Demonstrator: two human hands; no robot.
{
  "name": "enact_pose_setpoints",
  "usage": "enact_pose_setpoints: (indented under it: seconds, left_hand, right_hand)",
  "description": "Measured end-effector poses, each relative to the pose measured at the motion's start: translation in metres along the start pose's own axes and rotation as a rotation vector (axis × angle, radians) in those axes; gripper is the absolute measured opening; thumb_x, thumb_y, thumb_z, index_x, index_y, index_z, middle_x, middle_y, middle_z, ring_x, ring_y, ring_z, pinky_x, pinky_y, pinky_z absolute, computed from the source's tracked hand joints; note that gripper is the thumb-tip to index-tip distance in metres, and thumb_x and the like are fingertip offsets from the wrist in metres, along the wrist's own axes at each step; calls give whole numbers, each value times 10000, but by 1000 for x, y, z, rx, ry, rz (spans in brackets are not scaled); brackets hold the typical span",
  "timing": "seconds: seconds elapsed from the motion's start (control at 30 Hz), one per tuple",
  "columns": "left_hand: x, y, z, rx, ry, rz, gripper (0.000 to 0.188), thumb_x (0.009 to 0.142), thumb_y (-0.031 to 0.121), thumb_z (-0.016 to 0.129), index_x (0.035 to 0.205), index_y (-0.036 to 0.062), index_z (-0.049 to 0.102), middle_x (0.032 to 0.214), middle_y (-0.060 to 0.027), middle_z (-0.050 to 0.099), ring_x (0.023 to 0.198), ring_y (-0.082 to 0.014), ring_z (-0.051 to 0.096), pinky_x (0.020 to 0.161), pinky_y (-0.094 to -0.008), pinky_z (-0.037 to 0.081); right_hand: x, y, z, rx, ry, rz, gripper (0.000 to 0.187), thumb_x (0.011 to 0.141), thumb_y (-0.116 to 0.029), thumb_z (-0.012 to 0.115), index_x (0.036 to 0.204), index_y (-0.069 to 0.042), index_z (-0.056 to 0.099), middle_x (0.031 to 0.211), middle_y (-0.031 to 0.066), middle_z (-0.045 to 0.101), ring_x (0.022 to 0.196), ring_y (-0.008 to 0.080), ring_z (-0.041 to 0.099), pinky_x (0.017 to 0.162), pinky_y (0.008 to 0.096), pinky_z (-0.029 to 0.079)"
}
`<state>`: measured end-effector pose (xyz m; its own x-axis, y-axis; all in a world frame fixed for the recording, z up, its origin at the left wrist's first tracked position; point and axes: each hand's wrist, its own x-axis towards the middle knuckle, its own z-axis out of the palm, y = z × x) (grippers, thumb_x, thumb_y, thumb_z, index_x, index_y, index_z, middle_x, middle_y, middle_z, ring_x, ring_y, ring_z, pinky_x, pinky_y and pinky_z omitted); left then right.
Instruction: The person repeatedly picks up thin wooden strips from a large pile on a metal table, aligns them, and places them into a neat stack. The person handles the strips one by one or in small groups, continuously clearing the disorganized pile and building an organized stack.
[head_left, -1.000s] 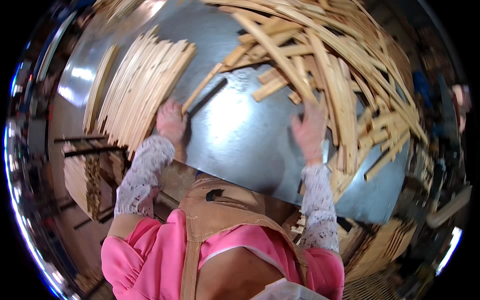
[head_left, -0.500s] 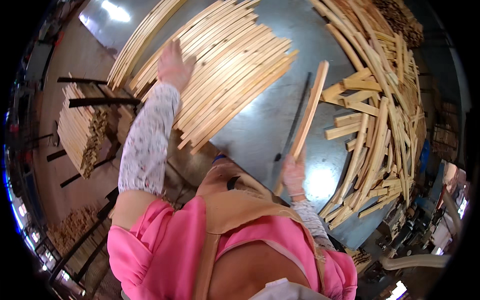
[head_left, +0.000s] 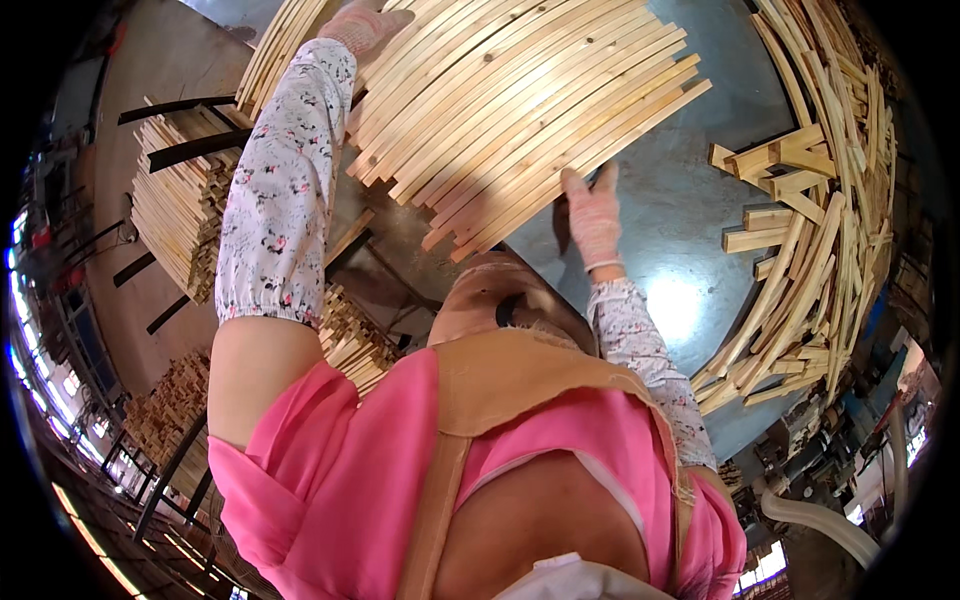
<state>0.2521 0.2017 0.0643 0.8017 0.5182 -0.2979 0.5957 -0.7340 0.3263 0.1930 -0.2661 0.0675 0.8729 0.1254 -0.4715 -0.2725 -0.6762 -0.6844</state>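
Note:
A broad row of pale wooden slats (head_left: 530, 110) lies side by side on the grey metal table (head_left: 665, 215) in front of me. My right hand (head_left: 595, 215), in a pinkish glove, is at the row's near right edge, thumb and fingers apart, fingertips at the outermost slat. Toward the far left my left hand (head_left: 362, 28), gloved too, lies at the opposite side of the row with its thumb spread out; the upper frame edge is close to its fingers. Beside that hand runs a narrower bundle of slats (head_left: 285, 50).
Along the table's right side curves a heap of long, bent strips (head_left: 835, 250), with short wooden pieces (head_left: 775, 165) at its inner edge. To the left, stacked slats (head_left: 180, 205) rest among dark metal bars (head_left: 195, 150). A pale hose (head_left: 815, 520) bends at lower right.
The single slat my right hand held is no longer apart; that hand has moved up and left to the row's edge and opened. My left hand has moved farther away along the row.

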Motion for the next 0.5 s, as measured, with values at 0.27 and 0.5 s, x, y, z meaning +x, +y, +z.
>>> enact_pose_setpoints:
  seconds: [0.27,0.5]
  left_hand:
    - [-146,59,-14,-103,-673,157,711,928,569,699,1382,22,700,1399,-252,696,1297,-346,669,1119,-446,506]
    - [-112,106,94,-285,106,336,991,937,574,733,1595,-102,429,1656,-265,454,1516,-398,454,1253,-438,375]
  right_hand:
    - [69,73,-121,-87,-3,37,800,979,-622,625,1579,-103,519,1363,297,703,1300,479,647,1065,495,511]
    - [120,17,-164,-259,159,-140,607,965,-521,670,1352,-55,707,1214,322,712,1146,465,675,1007,497,517]
